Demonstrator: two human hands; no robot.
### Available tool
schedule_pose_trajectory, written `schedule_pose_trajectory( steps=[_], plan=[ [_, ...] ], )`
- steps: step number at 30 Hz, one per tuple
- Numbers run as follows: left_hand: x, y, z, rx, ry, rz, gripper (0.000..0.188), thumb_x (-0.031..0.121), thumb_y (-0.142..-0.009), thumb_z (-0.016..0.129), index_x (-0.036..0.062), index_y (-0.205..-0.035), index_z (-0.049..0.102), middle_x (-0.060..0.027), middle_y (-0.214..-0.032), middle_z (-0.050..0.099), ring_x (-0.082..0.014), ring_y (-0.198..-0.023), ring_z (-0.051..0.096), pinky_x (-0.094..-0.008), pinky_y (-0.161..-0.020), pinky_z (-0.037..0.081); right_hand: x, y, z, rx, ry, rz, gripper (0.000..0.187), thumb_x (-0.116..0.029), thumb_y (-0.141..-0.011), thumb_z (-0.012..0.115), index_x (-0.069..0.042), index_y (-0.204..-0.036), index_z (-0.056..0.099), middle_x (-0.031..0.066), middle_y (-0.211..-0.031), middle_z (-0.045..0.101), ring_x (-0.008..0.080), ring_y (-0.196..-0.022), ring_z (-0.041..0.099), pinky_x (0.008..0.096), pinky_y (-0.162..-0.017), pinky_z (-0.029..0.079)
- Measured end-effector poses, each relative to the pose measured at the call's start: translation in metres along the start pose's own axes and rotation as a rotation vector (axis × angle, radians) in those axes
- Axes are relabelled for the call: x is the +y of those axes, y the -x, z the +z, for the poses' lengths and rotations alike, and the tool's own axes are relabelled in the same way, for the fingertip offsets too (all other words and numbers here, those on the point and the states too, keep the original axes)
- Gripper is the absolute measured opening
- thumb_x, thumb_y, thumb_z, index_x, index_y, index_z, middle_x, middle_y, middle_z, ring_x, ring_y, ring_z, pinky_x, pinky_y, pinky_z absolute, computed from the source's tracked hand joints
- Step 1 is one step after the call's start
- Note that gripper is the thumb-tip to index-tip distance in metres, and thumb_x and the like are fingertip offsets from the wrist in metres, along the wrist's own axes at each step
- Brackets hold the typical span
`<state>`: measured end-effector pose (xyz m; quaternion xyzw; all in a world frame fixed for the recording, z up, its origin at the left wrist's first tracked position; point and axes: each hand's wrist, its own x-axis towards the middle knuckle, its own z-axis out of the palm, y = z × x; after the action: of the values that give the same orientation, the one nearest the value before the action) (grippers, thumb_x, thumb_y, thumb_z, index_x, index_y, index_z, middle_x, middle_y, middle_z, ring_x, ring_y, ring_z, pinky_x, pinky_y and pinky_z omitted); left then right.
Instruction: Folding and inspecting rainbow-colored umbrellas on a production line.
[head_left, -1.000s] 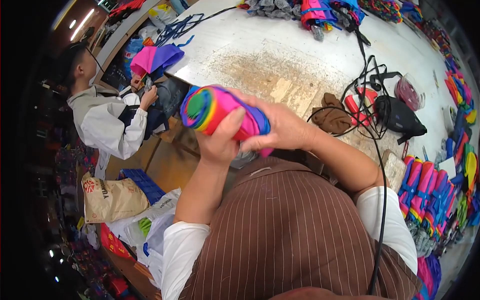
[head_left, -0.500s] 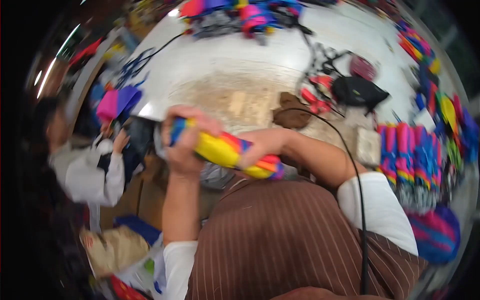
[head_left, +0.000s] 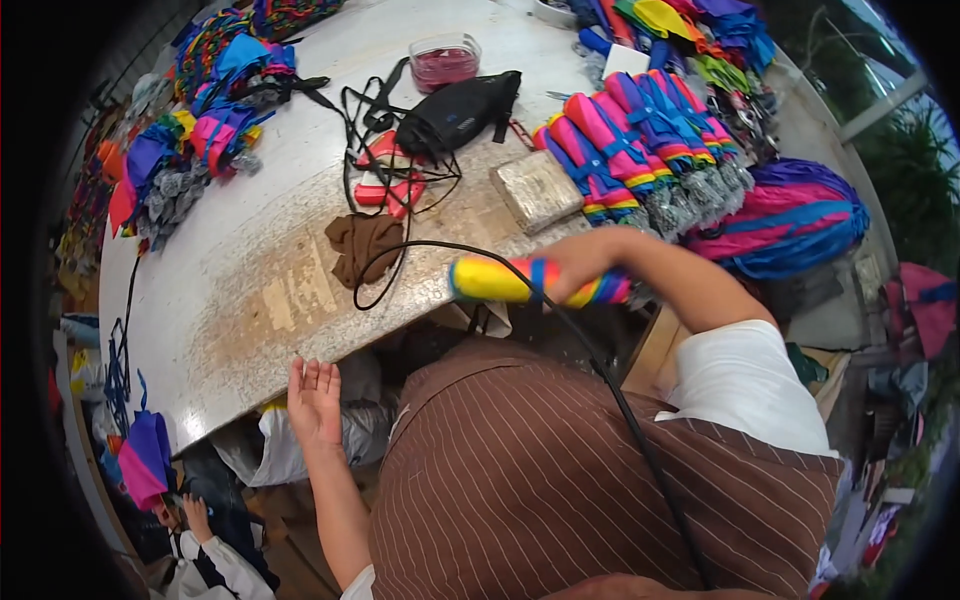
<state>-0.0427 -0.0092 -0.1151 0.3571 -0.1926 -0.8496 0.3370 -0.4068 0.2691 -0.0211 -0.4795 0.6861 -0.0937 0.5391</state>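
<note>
My right hand (head_left: pixel 582 265) is closed around a rolled rainbow umbrella (head_left: pixel 492 280), gripping it toward its right part. The umbrella lies nearly level just off the table's front edge, with its yellow end pointing left. Palm up and fingers apart, my left hand (head_left: pixel 316 402) is empty beside the same edge. A black cable (head_left: pixel 610 372) crosses in front of the umbrella and runs down my striped apron. To the right, several similar rolled umbrellas (head_left: pixel 622 135) lie side by side, with clear wrapping at their near ends.
On the white table (head_left: pixel 215 310) are a brown cloth (head_left: pixel 365 247), a wrapped block (head_left: pixel 537 190), a black pouch (head_left: pixel 460 112), red pieces (head_left: pixel 392 185) amid black cord, and a clear tub (head_left: pixel 445 65). More umbrellas (head_left: pixel 175 165) lie far left. Another person's hand (head_left: pixel 197 517) shows lower left.
Both hands were on the umbrella; my left hand has let go. My right hand has carried it rightward, toward the umbrella row. The view has turned to the right.
</note>
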Motion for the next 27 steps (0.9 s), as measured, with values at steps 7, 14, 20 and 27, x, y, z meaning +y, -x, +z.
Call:
schedule_pose_trajectory(
  steps=[7, 14, 20, 27],
  plan=[
    [-0.038, -0.015, 0.02, -0.106, -0.078, -0.235, 0.017, 0.02, -0.09, 0.056, 0.0074, -0.102, 0.057, -0.0053, -0.089, 0.06, -0.0205, -0.084, 0.057, -0.0385, -0.084, 0.048, 0.053, 0.111, -0.084, 0.905, 0.301, 0.45, 0.079, -0.048, -0.065, 0.074, 0.002, -0.118, 0.047, 0.0228, -0.111, 0.058, 0.0315, -0.105, 0.057, 0.037, -0.085, 0.045],
    [-0.01, -0.01, 0.024, -0.109, -0.194, -0.157, 0.015, 0.02, -0.09, 0.056, 0.0082, -0.099, 0.058, -0.0041, -0.084, 0.06, -0.0202, -0.081, 0.058, -0.0381, -0.082, 0.049, 0.143, 0.065, -0.112, 1.365, 0.751, 0.602, 0.055, -0.035, -0.074, 0.07, -0.001, -0.111, 0.048, 0.0209, -0.102, 0.058, 0.0377, -0.097, 0.057, 0.0454, -0.08, 0.048],
    [0.022, -0.01, -0.046, 0.067, -0.08, -0.075, 0.015, 0.021, -0.089, 0.057, 0.009, -0.098, 0.058, -0.0052, -0.085, 0.061, -0.0205, -0.08, 0.06, -0.0366, -0.079, 0.049, 0.082, 0.007, -0.125, 1.442, 0.815, 0.531, 0.058, -0.032, -0.077, 0.066, -0.003, -0.123, 0.046, 0.0222, -0.122, 0.048, 0.0381, -0.114, 0.045, 0.0493, -0.092, 0.04],
    [0.027, -0.062, -0.041, 0.246, -0.713, 0.36, 0.024, 0.022, -0.088, 0.058, 0.0054, -0.106, 0.057, -0.0114, -0.1, 0.06, -0.0252, -0.092, 0.058, -0.0404, -0.086, 0.046, -0.093, -0.138, -0.211, 1.321, 0.735, -0.273, 0.056, -0.032, -0.078, 0.066, -0.002, -0.123, 0.05, 0.0268, -0.129, 0.042, 0.042, -0.118, 0.041, 0.0455, -0.099, 0.035]
  ],
)
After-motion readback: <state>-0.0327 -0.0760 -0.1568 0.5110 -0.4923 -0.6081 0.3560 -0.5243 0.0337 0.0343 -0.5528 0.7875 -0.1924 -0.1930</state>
